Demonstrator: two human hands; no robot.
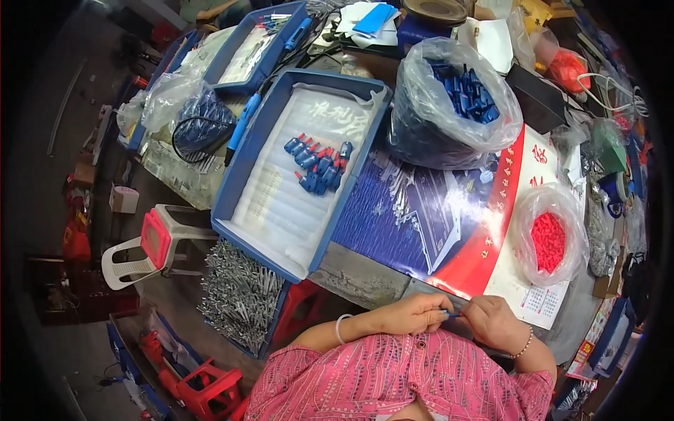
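Far to the left of your fingers a white plastic stool with a red seat (151, 242) stands on the dark grey floor (56, 175). Below it lies a red crate (207, 389). Light is even, daylight-like.

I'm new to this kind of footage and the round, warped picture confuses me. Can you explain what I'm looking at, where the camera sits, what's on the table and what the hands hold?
There is no machine here: a person works with bare hands. The camera is worn on the head and looks down; its wide lens bends the edges. The left hand and right hand meet close to the body, pinching a small blue piece between them. On the table lie a blue tray holding blue-and-red parts, a clear bag of blue pieces and a bag of red pieces. A pile of grey metal parts sits lower left.
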